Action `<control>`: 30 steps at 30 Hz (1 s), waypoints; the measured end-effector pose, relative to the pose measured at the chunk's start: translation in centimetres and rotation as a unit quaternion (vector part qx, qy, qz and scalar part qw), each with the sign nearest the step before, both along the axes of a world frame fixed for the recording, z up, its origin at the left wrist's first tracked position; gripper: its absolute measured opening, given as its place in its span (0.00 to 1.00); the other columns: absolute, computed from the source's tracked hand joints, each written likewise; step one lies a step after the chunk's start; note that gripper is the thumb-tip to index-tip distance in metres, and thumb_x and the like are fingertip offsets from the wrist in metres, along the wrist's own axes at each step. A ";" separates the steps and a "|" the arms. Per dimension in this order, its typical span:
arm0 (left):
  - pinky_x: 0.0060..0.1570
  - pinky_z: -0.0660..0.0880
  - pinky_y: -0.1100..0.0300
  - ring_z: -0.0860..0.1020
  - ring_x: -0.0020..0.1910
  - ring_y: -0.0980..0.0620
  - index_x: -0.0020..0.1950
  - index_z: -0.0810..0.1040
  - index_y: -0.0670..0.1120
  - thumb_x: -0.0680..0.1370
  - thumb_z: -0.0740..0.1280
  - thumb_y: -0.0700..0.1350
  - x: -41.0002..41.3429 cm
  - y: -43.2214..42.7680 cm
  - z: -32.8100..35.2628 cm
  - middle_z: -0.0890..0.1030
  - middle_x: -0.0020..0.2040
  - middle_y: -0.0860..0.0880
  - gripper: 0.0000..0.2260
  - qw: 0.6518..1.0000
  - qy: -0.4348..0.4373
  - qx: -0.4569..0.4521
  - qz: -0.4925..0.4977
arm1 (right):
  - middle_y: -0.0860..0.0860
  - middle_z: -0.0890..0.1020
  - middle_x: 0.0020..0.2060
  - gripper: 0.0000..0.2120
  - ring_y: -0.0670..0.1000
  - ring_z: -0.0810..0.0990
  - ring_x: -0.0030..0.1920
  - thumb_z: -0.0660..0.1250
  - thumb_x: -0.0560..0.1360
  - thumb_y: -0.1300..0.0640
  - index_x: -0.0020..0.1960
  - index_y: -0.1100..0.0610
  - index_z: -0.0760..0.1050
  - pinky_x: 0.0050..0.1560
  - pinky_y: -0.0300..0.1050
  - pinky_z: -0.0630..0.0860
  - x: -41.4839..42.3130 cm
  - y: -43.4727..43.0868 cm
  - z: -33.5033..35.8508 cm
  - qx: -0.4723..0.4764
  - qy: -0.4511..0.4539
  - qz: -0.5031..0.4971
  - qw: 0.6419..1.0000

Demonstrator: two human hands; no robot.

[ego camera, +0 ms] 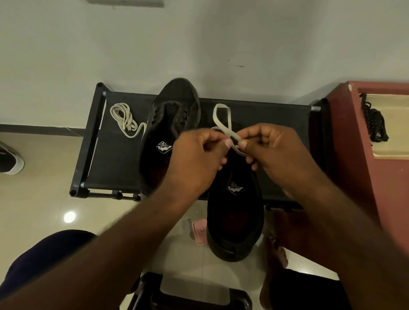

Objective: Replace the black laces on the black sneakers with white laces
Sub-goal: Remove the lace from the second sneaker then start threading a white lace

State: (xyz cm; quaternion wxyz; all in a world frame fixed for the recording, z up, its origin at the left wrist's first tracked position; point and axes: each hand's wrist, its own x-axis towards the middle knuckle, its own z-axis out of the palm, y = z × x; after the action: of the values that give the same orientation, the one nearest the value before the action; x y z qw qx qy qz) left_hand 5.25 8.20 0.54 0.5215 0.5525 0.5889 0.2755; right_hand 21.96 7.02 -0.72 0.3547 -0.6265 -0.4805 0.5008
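Pale wall behind; glossy beige floor tiles below. A low black fabric-topped worktop (115, 156) is set against the wall, with a red cabinet (351, 160) just beside it on the right.

Two black sneakers are noted on the worktop. The left sneaker (175, 100) lies wholly on it, toe toward the wall. The right sneaker (235, 225) overhangs the near edge, heel nearest, its front hidden by the hands.

Both hands are held over the right sneaker's front. The left hand (194, 159) and right hand (275, 152) are each closed in a thumb-and-forefinger pinch on one white lace (220, 118), the other fingers curled. A loop of it stands up on the far side of the hands, and crossed strands are held between the fingertips.

A second white lace (124, 118) is coiled at the worktop's far left, its tail near the left sneaker. Black laces (374, 121) are heaped on the cabinet's pale recessed top, far right. A small pink object (199, 231) lies on the floor just left of the right sneaker's heel.
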 end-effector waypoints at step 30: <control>0.54 0.71 0.60 0.74 0.59 0.50 0.73 0.68 0.52 0.77 0.68 0.59 -0.9 -4.6 -1.1 0.70 0.62 0.51 0.26 0.908 0.304 0.059 -0.281 | 0.39 0.83 0.36 0.12 0.38 0.83 0.39 0.76 0.72 0.62 0.39 0.46 0.81 0.45 0.37 0.80 -3.5 0.0 -1.5 -0.006 -0.150 -0.040 0.988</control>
State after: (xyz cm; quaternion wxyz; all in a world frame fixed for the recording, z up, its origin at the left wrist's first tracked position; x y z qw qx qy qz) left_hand 4.36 3.62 -0.53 0.3391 0.7823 0.5217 -0.0296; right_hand 18.46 7.03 -2.20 0.2944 -0.7153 -0.5000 0.3894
